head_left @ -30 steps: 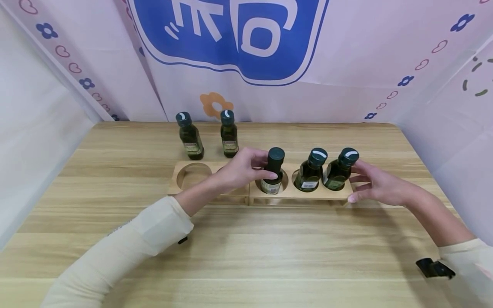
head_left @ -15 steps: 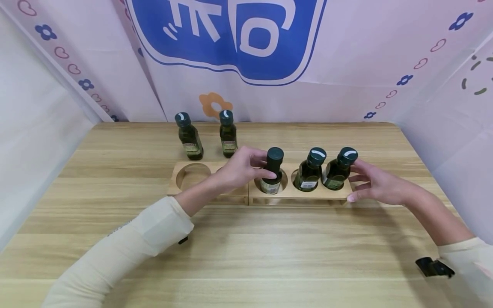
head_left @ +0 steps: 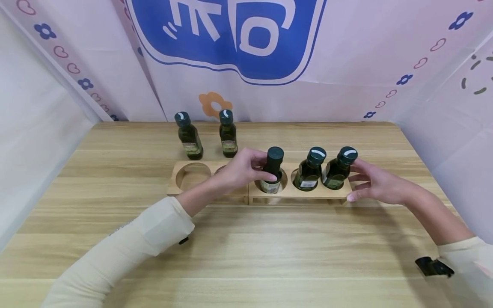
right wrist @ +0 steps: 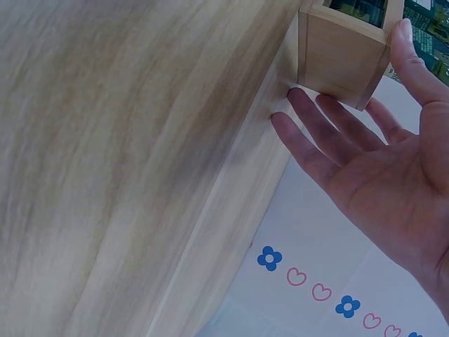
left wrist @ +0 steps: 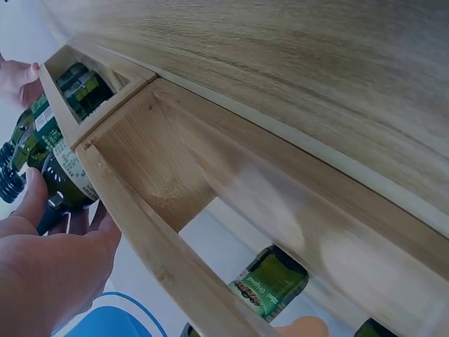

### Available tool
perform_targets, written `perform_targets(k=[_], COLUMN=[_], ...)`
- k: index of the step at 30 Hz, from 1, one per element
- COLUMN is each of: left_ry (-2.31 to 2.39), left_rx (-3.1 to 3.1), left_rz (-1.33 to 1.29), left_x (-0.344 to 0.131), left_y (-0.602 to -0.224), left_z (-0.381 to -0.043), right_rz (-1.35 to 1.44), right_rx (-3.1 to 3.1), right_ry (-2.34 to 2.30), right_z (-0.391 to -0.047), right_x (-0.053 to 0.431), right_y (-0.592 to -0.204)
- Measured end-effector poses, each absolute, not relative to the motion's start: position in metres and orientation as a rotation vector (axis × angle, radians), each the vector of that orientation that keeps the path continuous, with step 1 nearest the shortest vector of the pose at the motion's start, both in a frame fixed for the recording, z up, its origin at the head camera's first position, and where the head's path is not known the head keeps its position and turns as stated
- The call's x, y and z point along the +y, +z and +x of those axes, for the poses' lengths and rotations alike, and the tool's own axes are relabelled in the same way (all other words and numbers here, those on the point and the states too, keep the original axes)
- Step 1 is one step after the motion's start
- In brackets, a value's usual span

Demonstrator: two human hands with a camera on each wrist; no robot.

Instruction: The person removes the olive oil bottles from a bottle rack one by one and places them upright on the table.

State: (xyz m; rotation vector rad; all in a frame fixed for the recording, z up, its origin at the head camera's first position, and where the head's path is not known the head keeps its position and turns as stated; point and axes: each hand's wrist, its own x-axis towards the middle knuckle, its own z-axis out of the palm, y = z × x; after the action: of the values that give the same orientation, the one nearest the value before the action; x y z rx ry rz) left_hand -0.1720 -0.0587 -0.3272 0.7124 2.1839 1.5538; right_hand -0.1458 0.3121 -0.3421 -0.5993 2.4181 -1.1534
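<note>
My left hand (head_left: 244,170) grips a dark green bottle (head_left: 275,155) at its neck, thumb on the near side. That bottle stands in the left hole of the right wooden rack (head_left: 286,196); in the left wrist view its labelled body (left wrist: 69,172) shows beside the thumb. Two more capped bottles fill the other holes, a middle one (head_left: 308,175) and a right one (head_left: 337,174). My right hand (head_left: 379,186) is at the rack's right end, thumb at the front corner. In the right wrist view its fingers extend loosely by the end panel (right wrist: 340,56).
A second wooden rack (head_left: 173,185) adjoins on the left, its left hole bare and its other hole partly hidden by my left arm. Behind it stand two bottles, one at left (head_left: 190,143) and one at right (head_left: 229,139). A printed curtain (head_left: 327,102) borders the table's back.
Almost nothing has moved. Both hands keep their places at the bottle and the rack end, and the view has shifted only slightly.
</note>
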Motion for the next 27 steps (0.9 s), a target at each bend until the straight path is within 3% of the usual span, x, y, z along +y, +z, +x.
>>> perform_targets(k=[27], left_ry=[1.646], left_rx=[2.190], left_rz=[0.655], left_x=[-0.0556], left_y=[-0.3303], left_z=[-0.1682], right_rz=[-0.621], right_rx=[2.415], right_ry=[-1.161], right_z=[-0.1458], right_x=[0.3121], right_y=[-0.3418])
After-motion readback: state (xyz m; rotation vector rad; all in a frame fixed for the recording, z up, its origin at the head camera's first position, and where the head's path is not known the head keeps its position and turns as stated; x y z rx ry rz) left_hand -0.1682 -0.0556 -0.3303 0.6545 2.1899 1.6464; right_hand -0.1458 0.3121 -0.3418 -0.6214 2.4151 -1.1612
